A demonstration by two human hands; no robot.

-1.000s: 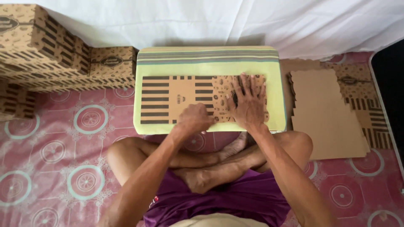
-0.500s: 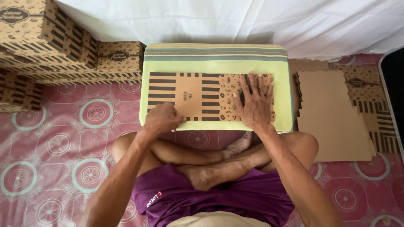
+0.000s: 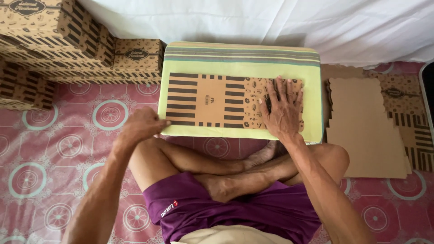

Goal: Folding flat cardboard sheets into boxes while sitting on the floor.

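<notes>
— Over on the left, are those boxes (image 3: 81, 45) finished?

— They look it: folded up, brown with dark stripes, stacked against the white sheet (image 3: 271, 22) on the pink patterned floor mat (image 3: 58, 149).

— And the one in hand?

— Lying flat. The cardboard sheet (image 3: 212, 100) is spread printed side up on the yellow-green cushion (image 3: 244, 58) in front of the crossed legs, with no side raised that I can see.

— What's the left hand (image 3: 142, 126) doing?

— It's at the cushion's near left corner, fingers curled round the edge there, close to the corner of the cardboard sheet (whether it grips the card itself or only the cushion, I can't tell from here).

— And the right hand (image 3: 282, 108)?

— Flat on the patterned right end of the cardboard sheet, fingers (image 3: 278, 90) spread and pressing down, gripping nothing.

— So how far along would you say this one is?

— Hardly begun, I'd judge. It's laid out and held flat, but every fold is yet to be made.

— Much left after that?

— Look to the right: a pile of flat blanks (image 3: 366, 131), plain side up, lies just beside the cushion, with more printed ones under and past it. So a fair stack is done on one side and a good pile waits on the other.
</notes>
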